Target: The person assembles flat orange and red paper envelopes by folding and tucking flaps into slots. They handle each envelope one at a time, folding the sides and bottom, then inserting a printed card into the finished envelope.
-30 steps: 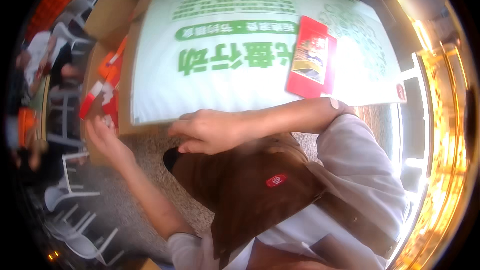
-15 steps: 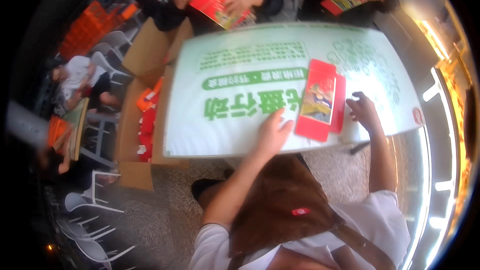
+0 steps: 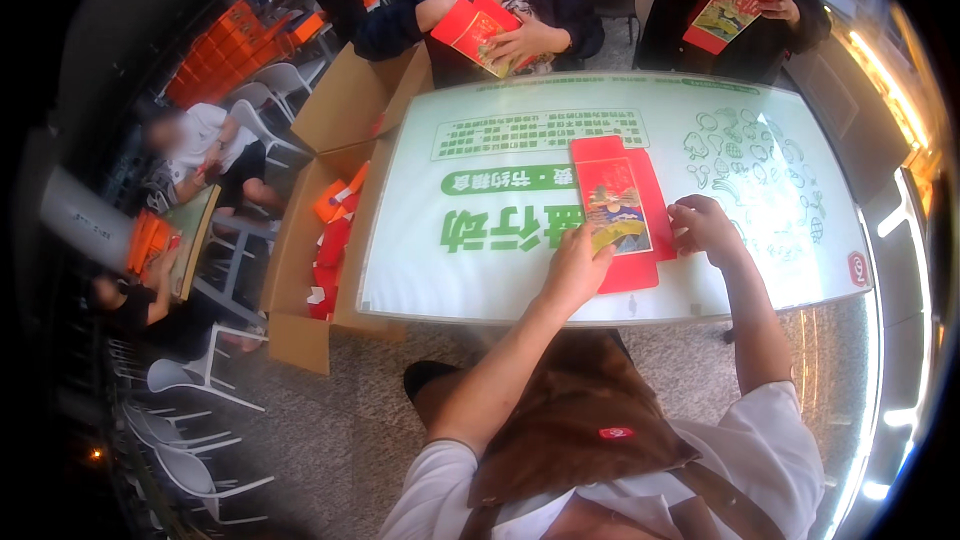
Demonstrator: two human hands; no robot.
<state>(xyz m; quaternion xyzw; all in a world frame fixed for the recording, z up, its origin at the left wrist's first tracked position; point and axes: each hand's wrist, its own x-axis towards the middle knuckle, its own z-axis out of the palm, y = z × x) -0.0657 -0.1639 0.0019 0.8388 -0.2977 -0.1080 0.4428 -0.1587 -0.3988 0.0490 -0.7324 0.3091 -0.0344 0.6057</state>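
A flat red carton (image 3: pixel 625 212) with a colourful landscape picture lies on the table in front of me, its flaps spread and its long side running away from me. My left hand (image 3: pixel 574 268) grips its left edge near the lower end, thumb over the printed face. At the opposite edge, the curled fingers of my right hand (image 3: pixel 708 230) pinch the carton's side flap. The fingertips are partly hidden there.
The white table (image 3: pixel 420 285) has green print. At its left stands an open cardboard box (image 3: pixel 300 345) holding red and orange pieces (image 3: pixel 330 250). Across the table two people hold red cartons (image 3: pixel 485 35). White chairs (image 3: pixel 205 370) and orange crates (image 3: pixel 225 50) are farther left.
My left hand has come onto the carton's left edge, and my right hand has closed at its right flap. The view has shifted; the people opposite still hold their cartons.
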